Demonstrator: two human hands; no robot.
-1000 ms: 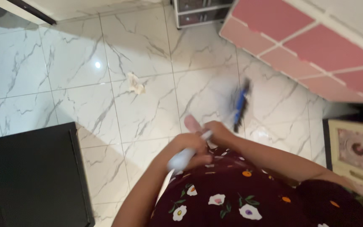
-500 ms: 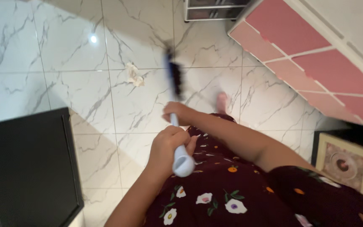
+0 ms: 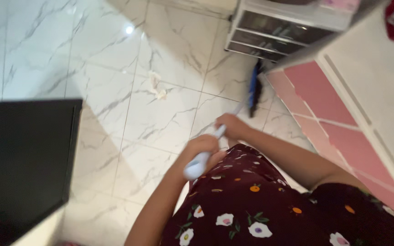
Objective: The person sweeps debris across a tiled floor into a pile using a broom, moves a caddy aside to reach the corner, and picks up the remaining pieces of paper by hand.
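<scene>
With both the left hand (image 3: 201,148) and right hand (image 3: 230,126) clenched around the broom (image 3: 224,127), I'd keep its blue head (image 3: 253,89) flat at upper right, drawing it toward the crumpled paper (image 3: 157,85).

Glossy marbled floor tiles (image 3: 160,123), crumpled paper scrap (image 3: 157,85), smooth plastic broom handle (image 3: 199,161), soft floral cloth dress (image 3: 251,200).

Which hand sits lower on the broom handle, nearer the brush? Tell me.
The right hand, gripping farther down the broom handle; the left hand holds its pale top end.
</scene>
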